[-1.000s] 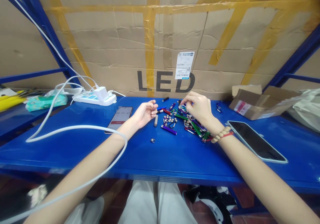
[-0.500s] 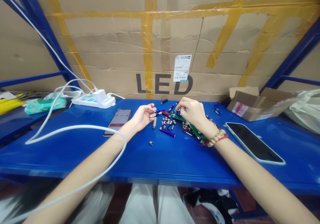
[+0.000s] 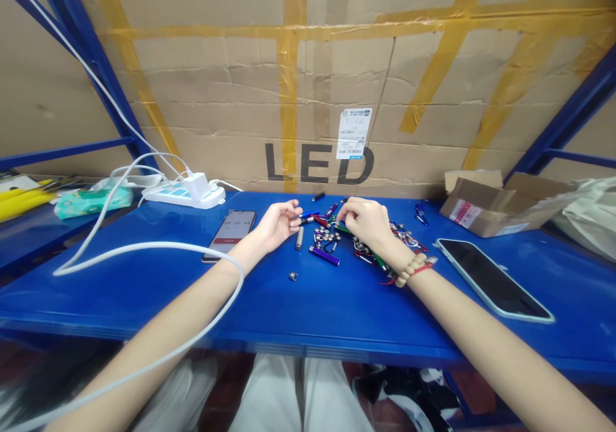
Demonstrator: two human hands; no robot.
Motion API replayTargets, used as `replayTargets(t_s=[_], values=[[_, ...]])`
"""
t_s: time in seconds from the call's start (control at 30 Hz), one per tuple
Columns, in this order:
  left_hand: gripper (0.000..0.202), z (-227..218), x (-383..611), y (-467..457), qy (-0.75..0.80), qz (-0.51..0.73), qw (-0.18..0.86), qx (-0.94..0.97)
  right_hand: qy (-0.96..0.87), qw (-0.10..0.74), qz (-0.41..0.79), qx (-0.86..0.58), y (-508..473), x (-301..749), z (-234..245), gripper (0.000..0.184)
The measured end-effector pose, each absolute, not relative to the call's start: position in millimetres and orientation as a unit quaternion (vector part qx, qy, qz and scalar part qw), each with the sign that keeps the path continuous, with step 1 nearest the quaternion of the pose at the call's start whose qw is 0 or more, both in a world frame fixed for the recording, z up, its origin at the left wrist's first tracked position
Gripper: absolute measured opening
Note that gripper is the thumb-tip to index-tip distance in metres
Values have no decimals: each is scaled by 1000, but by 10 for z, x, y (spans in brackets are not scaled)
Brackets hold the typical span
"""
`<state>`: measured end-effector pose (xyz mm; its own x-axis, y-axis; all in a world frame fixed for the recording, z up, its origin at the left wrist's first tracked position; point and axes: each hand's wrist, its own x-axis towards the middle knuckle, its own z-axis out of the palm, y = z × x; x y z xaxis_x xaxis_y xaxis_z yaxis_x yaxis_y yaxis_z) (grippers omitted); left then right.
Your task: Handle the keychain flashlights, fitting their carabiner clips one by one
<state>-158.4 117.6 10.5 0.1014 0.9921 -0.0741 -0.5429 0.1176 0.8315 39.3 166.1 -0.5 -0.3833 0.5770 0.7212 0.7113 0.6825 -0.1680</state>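
Note:
My left hand (image 3: pixel 280 226) is held just above the table with its fingers curled around one end of a slim blue metal tube (image 3: pixel 309 214). A dark tube lies close by its fingertips. My right hand (image 3: pixel 366 223) reaches down into a pile of small coloured torch-like tubes and clips, fingers pinched together; what they hold is hidden. Between the hands are several small round metal pieces (image 3: pixel 327 234), a silver tube (image 3: pixel 299 238) and a purple tube (image 3: pixel 324 256). Nearer me lies a small metal cap-like piece (image 3: pixel 292 276).
On the blue table (image 3: pixel 269 316), a phone with a running timer (image 3: pixel 234 226) lies left and another phone (image 3: pixel 493 281) right. A power strip (image 3: pixel 185 192) stands at the back left. An open carton (image 3: pixel 500 204) stands back right. A white cable (image 3: pixel 192 246) crosses my left forearm.
My right hand has shifted slightly left and down over the pile, uncovering more pieces to its right. My left hand stays almost still with the blue tube. The view has shifted slightly.

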Motion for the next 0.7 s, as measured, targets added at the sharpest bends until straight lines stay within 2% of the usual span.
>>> replayTargets(t_s=[0.23,0.47,0.7], values=[[26,77,-1637,1223,357,592,644,328,-789,486,-122,-357,1600,385,47,31],[26,78,-1651,1229,359,595,636,336,-797,502,-126,-309,1543,370,72,30],[28,54,-1667,1249,354,591,642,337,-790,512,-90,-325,1549,401,75,27]])
